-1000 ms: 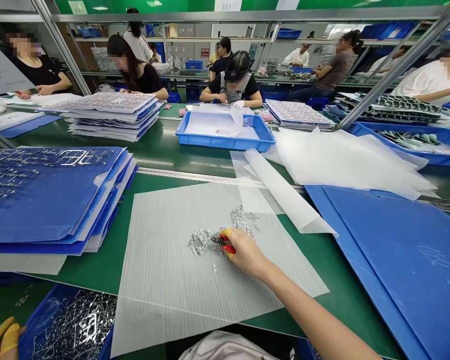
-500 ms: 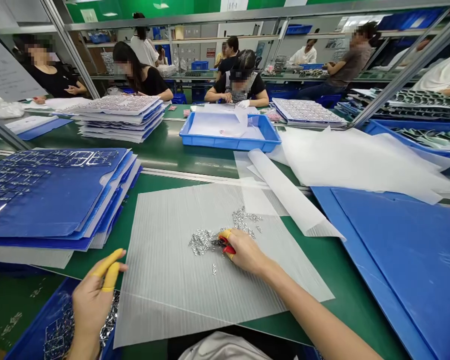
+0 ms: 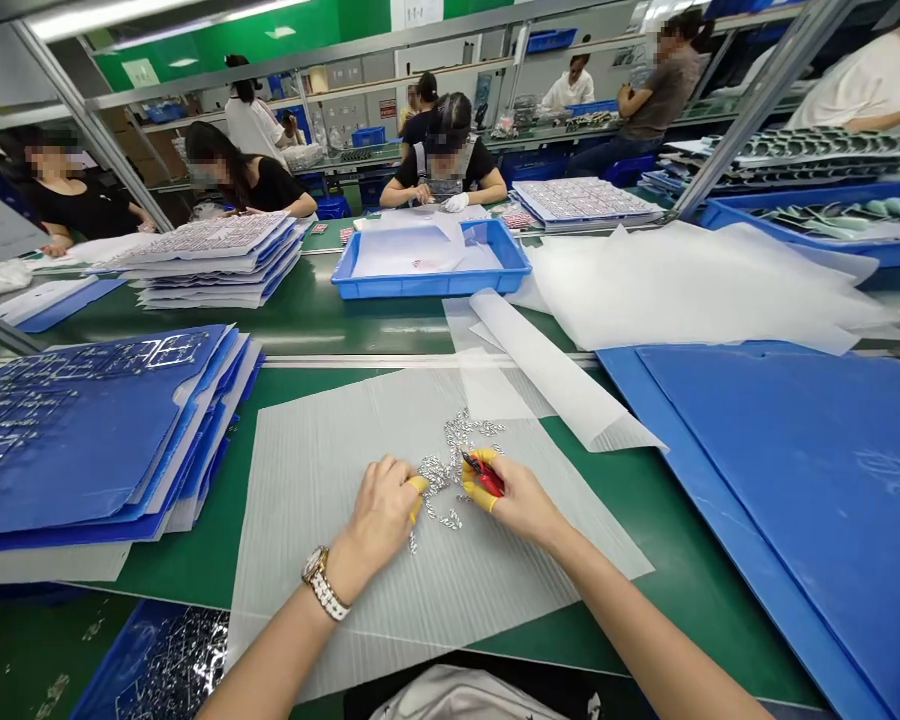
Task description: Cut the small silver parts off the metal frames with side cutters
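Left hand (image 3: 375,520) had come in from the lower left since the earlier frame and now lay beside the small metal parts (image 3: 439,478), where before it had been up over the bin (image 3: 150,655). Right hand (image 3: 514,497) had stayed at the heap, but the red-handled cutters (image 3: 484,472) sat at a steeper angle, their tips pointing up and to the left. That hand was clenched around the cutters, with yellow finger cots (image 3: 474,490) on its fingers. Left hand was curled inward, its cotted fingertips (image 3: 418,495) at the edge of the heap; whether they pinched a part I could not tell.

Metal parts lay scattered in a loose band across the middle of a ribbed translucent plastic sheet (image 3: 307,560), with a few strays nearer the watch (image 3: 316,567) on the left wrist. The step in hand looked like trimming these parts one at a time; the next move seemed to call for steadying one piece with the left fingers and bringing the cutters to it. Stacked blue folders (image 3: 82,440) stood to the left of the sheet, and a blue board (image 3: 780,500) lay to its right.
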`<state>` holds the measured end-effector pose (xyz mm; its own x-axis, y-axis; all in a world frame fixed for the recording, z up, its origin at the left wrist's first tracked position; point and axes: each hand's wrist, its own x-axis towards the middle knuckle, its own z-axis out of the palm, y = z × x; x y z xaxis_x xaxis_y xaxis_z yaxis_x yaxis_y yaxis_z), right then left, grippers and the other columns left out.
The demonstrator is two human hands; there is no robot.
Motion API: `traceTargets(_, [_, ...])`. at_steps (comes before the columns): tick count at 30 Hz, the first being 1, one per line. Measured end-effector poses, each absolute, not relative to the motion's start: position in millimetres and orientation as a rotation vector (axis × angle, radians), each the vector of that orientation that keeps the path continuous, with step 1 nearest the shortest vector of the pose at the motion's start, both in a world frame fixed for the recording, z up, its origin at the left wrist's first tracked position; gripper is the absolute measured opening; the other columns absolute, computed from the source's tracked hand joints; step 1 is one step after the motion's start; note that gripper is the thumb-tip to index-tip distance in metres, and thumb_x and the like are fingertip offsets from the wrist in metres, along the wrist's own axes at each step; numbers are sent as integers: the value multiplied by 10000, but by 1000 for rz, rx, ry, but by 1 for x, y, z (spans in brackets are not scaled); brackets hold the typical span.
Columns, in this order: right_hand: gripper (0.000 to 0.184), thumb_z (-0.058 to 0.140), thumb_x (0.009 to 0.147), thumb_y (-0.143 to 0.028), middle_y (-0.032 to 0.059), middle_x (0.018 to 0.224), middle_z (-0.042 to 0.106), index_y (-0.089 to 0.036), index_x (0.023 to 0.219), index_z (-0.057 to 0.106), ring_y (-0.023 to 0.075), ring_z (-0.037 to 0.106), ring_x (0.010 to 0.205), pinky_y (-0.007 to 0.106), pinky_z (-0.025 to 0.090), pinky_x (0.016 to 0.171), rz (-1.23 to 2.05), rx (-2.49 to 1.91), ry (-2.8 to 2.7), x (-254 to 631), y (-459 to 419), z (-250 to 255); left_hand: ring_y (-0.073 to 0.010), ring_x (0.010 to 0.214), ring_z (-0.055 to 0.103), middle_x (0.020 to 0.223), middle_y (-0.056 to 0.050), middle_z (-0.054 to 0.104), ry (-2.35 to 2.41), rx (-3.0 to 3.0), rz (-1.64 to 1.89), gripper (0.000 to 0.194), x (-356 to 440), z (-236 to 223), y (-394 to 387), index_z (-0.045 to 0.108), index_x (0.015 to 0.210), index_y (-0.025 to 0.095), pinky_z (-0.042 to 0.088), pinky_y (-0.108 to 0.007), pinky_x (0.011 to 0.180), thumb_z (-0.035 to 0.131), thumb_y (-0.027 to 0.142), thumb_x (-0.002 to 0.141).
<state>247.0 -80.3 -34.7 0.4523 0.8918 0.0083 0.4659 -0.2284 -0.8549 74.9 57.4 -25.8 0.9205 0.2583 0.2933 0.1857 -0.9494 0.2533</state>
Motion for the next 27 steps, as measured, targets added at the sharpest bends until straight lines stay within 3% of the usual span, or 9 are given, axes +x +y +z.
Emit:
traceTargets(9, [209,528,766,-305,15,845,646,-205,949,541,176,591,735,309,470,678,681,-1814,-1032,255,-97,-35,-197,855,509,926,-53,614,362,2928,376,180,79,-33,59,620,923,216,360,-350,718,491,117,845])
traceTargets(13, [213,533,759,-314,22,856,644,-203,941,545,183,597,749,324,477,697,708,-1780,-1015,256,-97,-33,-190,849,537,902,-46,650,489,2552,467,163,78,-35,67,659,928,231,370,-358,767,527,195,840])
traceTargets(17, [204,530,766,-317,28,849,643,-206,935,550,193,592,752,340,475,693,710,-1809,-1027,257,-97,-34,-190,805,566,818,-36,678,684,1992,524,112,79,-38,74,711,830,239,405,-351,785,635,241,748])
traceTargets(27, [181,535,763,-315,8,780,635,-225,917,557,185,575,663,308,439,599,649,-1891,-1132,254,-94,-31,-179,776,636,829,-72,704,810,1438,656,278,86,-33,71,700,845,165,486,-307,739,722,357,645])
